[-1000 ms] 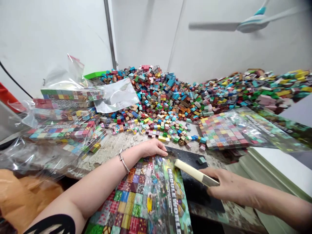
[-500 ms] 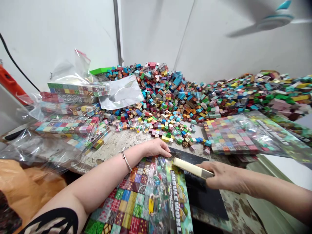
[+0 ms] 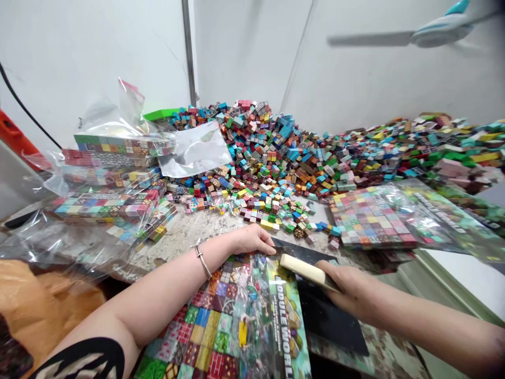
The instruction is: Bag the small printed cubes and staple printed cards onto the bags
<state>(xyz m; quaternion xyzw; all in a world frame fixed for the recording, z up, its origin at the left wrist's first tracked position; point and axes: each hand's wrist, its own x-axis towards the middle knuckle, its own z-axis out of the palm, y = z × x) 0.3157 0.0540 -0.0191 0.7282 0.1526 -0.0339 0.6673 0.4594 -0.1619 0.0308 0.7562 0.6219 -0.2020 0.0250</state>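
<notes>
A clear bag of patterned cubes [image 3: 213,326] lies in front of me, with a green printed "MODULE WORLD" header [image 3: 290,326] along its right side. My left hand [image 3: 254,239] is closed on the bag's top edge, thumb and fingers pressed together. My right hand [image 3: 343,287] grips a cream-coloured block-like tool [image 3: 302,267], whose far end is over the top of the header, close to my left fingertips. Whether the tool touches the bag I cannot tell. Beneath the header's right side lies a black board [image 3: 335,321].
A large heap of small coloured blocks [image 3: 272,152] runs along the wall. Bagged cube sets [image 3: 110,202] are stacked at the left, and another bagged set [image 3: 371,216] lies at the right. Orange plastic [image 3: 47,300] hangs at the lower left. A fan [image 3: 442,32] turns at the upper right.
My right hand has turned a little around the tool, which shows more of its cream top. My left hand stays on the bag's edge. The fan blades have turned.
</notes>
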